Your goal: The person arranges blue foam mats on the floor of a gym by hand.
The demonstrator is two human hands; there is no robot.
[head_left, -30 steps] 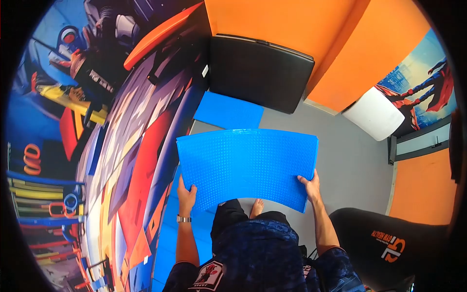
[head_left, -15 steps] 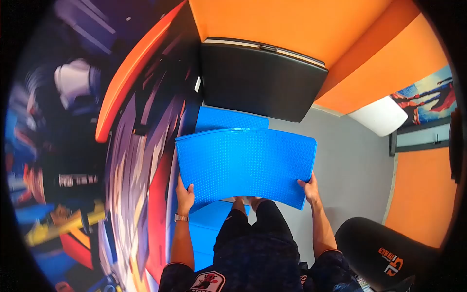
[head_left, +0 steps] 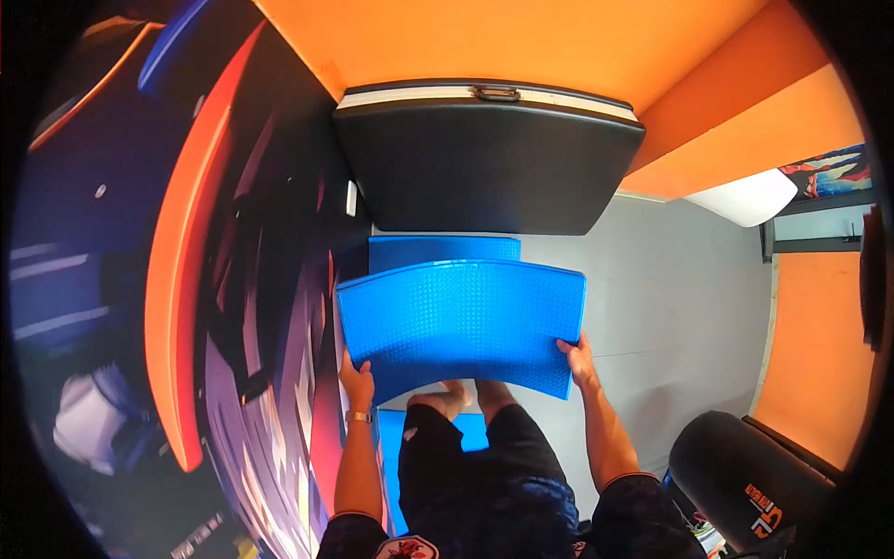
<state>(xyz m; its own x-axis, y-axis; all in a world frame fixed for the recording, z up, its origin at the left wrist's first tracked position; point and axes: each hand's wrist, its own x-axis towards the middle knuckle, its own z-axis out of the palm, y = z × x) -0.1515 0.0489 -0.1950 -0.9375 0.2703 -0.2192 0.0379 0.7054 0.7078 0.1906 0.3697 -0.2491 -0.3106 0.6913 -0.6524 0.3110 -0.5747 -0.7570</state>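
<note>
A blue foam exercise mat [head_left: 461, 321] with a bumpy textured surface is held in front of my legs, its middle bowed. My left hand [head_left: 357, 380], with a watch at the wrist, grips its left edge, thumb on the near face. On the opposite edge my right hand [head_left: 579, 361] is closed, its thumb also on top. The fingers of both hands are hidden behind the mat. Beyond it, another blue mat [head_left: 438, 249] lies on the floor. More blue mat [head_left: 391, 443] shows beside and between my legs.
A black padded folded case [head_left: 489, 168] with a handle leans against the orange wall [head_left: 521, 42]. To the left is a dark mural wall [head_left: 279, 214]. A black cylindrical pad [head_left: 745, 480] stands at the lower right. Grey floor [head_left: 670, 289] extends on the right.
The held mat sits slightly lower and more to the left in view, still in both hands. The view has shifted, so the black case appears larger and more of my feet shows.
</note>
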